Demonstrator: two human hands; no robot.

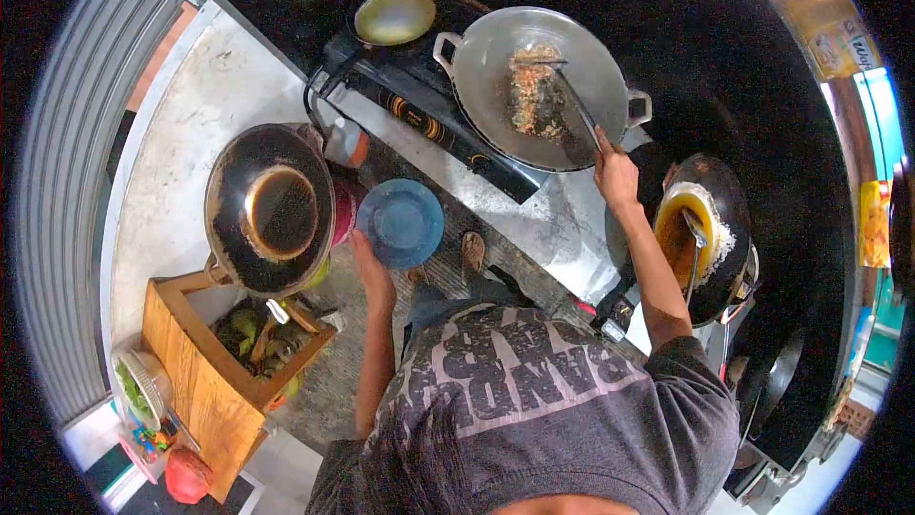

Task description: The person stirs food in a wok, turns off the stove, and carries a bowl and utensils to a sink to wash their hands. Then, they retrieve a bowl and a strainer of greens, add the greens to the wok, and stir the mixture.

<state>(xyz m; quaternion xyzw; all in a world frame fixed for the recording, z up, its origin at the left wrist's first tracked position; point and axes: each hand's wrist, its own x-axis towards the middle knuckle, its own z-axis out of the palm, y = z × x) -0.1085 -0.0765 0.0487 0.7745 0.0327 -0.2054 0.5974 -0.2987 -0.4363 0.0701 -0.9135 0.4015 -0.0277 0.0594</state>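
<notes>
My right hand (616, 174) is closed around the handle of a long metal spatula (581, 110). The spatula's blade rests on a mound of reddish-brown food, which looks chopped or grainy (536, 100), inside a large grey wok (477, 58) with two handles. That wok sits on a black gas stove (424, 120). Down to the left, my left hand (372, 265) grips the rim of a round blue plate (402, 222), held level over the floor. Nothing shows on the plate.
A small pan with yellowish oil (396, 18) sits beside the wok. At right, another wok (715, 186) contains yellow liquid and a ladle (696, 239). A blackened wok with dark liquid (224, 201) stands left, above a wooden box (205, 363) containing greens. A stove edge borders the floor.
</notes>
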